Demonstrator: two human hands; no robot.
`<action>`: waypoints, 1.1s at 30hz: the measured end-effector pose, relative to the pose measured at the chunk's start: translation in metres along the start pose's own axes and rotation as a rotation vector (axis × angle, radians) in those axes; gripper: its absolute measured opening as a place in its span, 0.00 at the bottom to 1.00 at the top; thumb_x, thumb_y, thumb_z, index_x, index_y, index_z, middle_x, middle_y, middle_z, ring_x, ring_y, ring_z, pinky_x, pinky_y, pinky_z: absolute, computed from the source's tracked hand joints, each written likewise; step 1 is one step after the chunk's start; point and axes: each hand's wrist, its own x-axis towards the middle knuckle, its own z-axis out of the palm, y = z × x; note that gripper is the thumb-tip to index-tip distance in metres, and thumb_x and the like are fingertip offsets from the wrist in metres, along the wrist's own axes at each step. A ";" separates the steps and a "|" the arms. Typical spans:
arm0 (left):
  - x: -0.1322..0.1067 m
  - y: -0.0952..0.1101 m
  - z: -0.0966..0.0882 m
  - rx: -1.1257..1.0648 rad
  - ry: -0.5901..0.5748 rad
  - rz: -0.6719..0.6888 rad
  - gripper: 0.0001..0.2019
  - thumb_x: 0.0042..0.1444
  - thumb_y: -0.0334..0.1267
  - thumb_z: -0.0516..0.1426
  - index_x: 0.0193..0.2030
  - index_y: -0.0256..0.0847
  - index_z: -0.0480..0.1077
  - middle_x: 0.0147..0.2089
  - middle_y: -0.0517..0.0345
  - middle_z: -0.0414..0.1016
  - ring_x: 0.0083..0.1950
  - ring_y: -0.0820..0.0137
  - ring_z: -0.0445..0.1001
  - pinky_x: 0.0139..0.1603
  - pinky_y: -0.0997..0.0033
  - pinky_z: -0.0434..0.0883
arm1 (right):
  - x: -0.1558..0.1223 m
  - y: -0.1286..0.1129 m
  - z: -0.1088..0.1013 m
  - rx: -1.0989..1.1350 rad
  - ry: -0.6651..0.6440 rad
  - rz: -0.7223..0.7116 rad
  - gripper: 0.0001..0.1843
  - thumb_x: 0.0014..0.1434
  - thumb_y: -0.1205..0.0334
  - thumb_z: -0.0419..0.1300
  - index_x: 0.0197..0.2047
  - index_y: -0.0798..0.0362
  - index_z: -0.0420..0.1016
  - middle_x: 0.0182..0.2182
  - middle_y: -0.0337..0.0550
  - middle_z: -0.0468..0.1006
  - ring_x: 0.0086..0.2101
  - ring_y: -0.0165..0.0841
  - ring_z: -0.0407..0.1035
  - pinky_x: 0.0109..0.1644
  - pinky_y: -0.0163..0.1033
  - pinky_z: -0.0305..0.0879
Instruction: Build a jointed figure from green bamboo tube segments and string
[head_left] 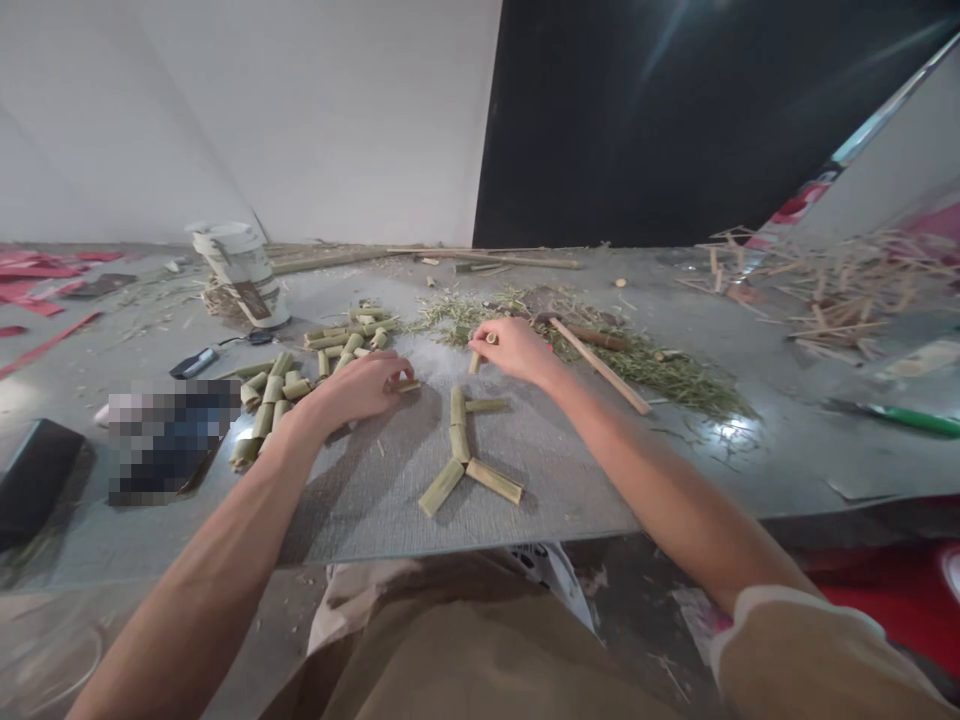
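Note:
Cut pieces of green plant stem, bamboo-like, lie on the grey table in front of me. My left hand (369,387) has its fingers curled around a short stem piece (407,386), beside a pile of such pieces (268,400). Further right, my right hand (510,348) pinches a small stem piece (475,364); a round cut end shows at its fingers. Between and below the hands, several pieces form a stick figure: an upright body (458,420), one side arm (487,405) and two spread legs (441,487).
A hammer (600,365) rests across green shavings (675,375) on the right. Further right are thin wooden sticks (840,290) and a green-handled tool (915,420). A white bucket (244,275) stands back left, with a black box (37,480) near the left edge.

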 end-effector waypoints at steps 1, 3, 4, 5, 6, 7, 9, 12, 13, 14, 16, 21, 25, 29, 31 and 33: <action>-0.001 0.003 -0.001 0.000 0.022 0.020 0.15 0.67 0.45 0.58 0.54 0.42 0.78 0.52 0.43 0.80 0.50 0.54 0.78 0.46 0.61 0.70 | 0.002 0.006 -0.003 -0.016 -0.002 0.046 0.14 0.71 0.58 0.60 0.37 0.55 0.83 0.24 0.44 0.78 0.23 0.31 0.64 0.33 0.40 0.54; -0.001 0.010 -0.002 -0.040 0.054 0.100 0.15 0.68 0.44 0.58 0.57 0.45 0.78 0.57 0.45 0.77 0.53 0.55 0.77 0.49 0.62 0.70 | 0.005 0.016 -0.007 -0.038 -0.026 0.105 0.15 0.70 0.58 0.60 0.34 0.55 0.83 0.23 0.44 0.78 0.22 0.31 0.63 0.32 0.40 0.52; -0.001 0.014 -0.002 -0.081 0.060 0.151 0.15 0.69 0.43 0.57 0.58 0.46 0.78 0.56 0.47 0.77 0.52 0.58 0.77 0.49 0.63 0.70 | 0.006 0.020 -0.007 -0.044 -0.043 0.119 0.14 0.69 0.59 0.62 0.33 0.54 0.83 0.23 0.44 0.78 0.23 0.31 0.64 0.32 0.40 0.52; 0.000 0.019 -0.001 -0.129 0.060 0.199 0.15 0.69 0.42 0.57 0.58 0.47 0.78 0.54 0.49 0.78 0.49 0.61 0.77 0.48 0.65 0.69 | 0.006 0.023 -0.007 -0.047 -0.060 0.127 0.13 0.67 0.59 0.63 0.32 0.54 0.82 0.23 0.43 0.78 0.24 0.32 0.64 0.32 0.40 0.52; 0.000 0.023 0.001 -0.174 0.055 0.238 0.15 0.69 0.42 0.57 0.58 0.46 0.79 0.51 0.51 0.79 0.47 0.63 0.77 0.47 0.66 0.69 | 0.007 0.025 -0.006 -0.047 -0.077 0.131 0.11 0.65 0.60 0.65 0.31 0.53 0.82 0.24 0.43 0.79 0.25 0.32 0.65 0.33 0.40 0.52; 0.001 0.027 0.003 -0.208 0.048 0.264 0.15 0.70 0.42 0.57 0.57 0.45 0.79 0.49 0.52 0.79 0.44 0.64 0.77 0.45 0.67 0.69 | 0.008 0.027 -0.005 -0.042 -0.091 0.135 0.09 0.64 0.61 0.66 0.31 0.53 0.82 0.25 0.43 0.80 0.26 0.33 0.67 0.34 0.40 0.53; 0.003 0.033 0.008 -0.234 0.037 0.292 0.15 0.69 0.42 0.57 0.58 0.44 0.79 0.45 0.53 0.79 0.42 0.65 0.76 0.44 0.67 0.69 | 0.008 0.028 -0.002 -0.019 -0.106 0.148 0.08 0.62 0.60 0.68 0.31 0.52 0.81 0.29 0.44 0.81 0.30 0.35 0.69 0.36 0.40 0.55; 0.004 0.037 0.013 -0.230 0.019 0.289 0.17 0.69 0.40 0.56 0.60 0.44 0.77 0.42 0.55 0.78 0.39 0.66 0.76 0.42 0.68 0.69 | 0.009 0.028 -0.002 0.067 -0.091 0.181 0.11 0.64 0.53 0.66 0.39 0.52 0.79 0.38 0.50 0.83 0.37 0.39 0.73 0.39 0.40 0.60; 0.004 0.037 0.013 -0.227 0.025 0.272 0.17 0.69 0.40 0.56 0.61 0.44 0.77 0.41 0.55 0.78 0.38 0.66 0.76 0.41 0.68 0.68 | 0.009 0.027 -0.005 0.116 -0.092 0.185 0.13 0.67 0.51 0.63 0.43 0.52 0.78 0.42 0.52 0.83 0.39 0.41 0.73 0.41 0.40 0.62; 0.004 0.037 0.013 -0.221 0.040 0.251 0.17 0.69 0.39 0.56 0.61 0.43 0.77 0.40 0.55 0.79 0.37 0.66 0.76 0.41 0.68 0.68 | 0.009 0.026 -0.008 0.177 -0.102 0.182 0.15 0.70 0.49 0.59 0.47 0.52 0.77 0.45 0.54 0.83 0.42 0.41 0.74 0.42 0.41 0.65; 0.004 0.037 0.012 -0.208 0.089 0.215 0.17 0.68 0.41 0.56 0.59 0.42 0.78 0.40 0.54 0.79 0.37 0.66 0.76 0.40 0.68 0.68 | 0.007 0.021 -0.015 0.308 -0.150 0.151 0.18 0.74 0.52 0.49 0.54 0.53 0.73 0.51 0.56 0.81 0.46 0.41 0.75 0.46 0.41 0.69; 0.003 0.037 0.009 -0.218 0.132 0.229 0.15 0.69 0.43 0.56 0.55 0.41 0.79 0.40 0.53 0.78 0.38 0.66 0.76 0.40 0.68 0.68 | -0.001 0.004 -0.024 0.656 -0.355 0.022 0.17 0.70 0.61 0.54 0.59 0.53 0.72 0.46 0.51 0.80 0.41 0.36 0.73 0.48 0.41 0.72; 0.004 0.038 0.011 -0.240 0.089 0.258 0.15 0.69 0.43 0.56 0.54 0.40 0.79 0.40 0.53 0.78 0.37 0.66 0.76 0.40 0.68 0.69 | -0.001 0.000 -0.016 0.723 -0.409 -0.017 0.14 0.69 0.60 0.58 0.55 0.52 0.76 0.40 0.47 0.79 0.35 0.35 0.69 0.42 0.41 0.69; 0.004 0.038 0.012 -0.228 0.076 0.242 0.15 0.70 0.42 0.55 0.54 0.41 0.79 0.44 0.52 0.80 0.39 0.66 0.77 0.41 0.68 0.69 | 0.001 0.006 -0.011 0.458 -0.292 0.005 0.14 0.71 0.59 0.55 0.54 0.52 0.77 0.42 0.49 0.80 0.35 0.34 0.70 0.41 0.41 0.69; 0.004 0.037 0.011 -0.212 0.071 0.232 0.14 0.69 0.41 0.56 0.55 0.41 0.79 0.44 0.51 0.80 0.40 0.65 0.78 0.41 0.68 0.69 | 0.003 0.010 -0.012 0.386 -0.264 0.026 0.14 0.73 0.56 0.53 0.52 0.53 0.77 0.43 0.51 0.81 0.35 0.34 0.70 0.40 0.41 0.68; 0.004 0.037 0.010 -0.197 0.066 0.228 0.15 0.69 0.40 0.55 0.55 0.41 0.79 0.43 0.51 0.80 0.39 0.65 0.77 0.41 0.68 0.69 | 0.004 0.015 -0.013 0.279 -0.226 0.048 0.14 0.73 0.54 0.54 0.49 0.53 0.77 0.44 0.52 0.82 0.36 0.35 0.71 0.40 0.41 0.66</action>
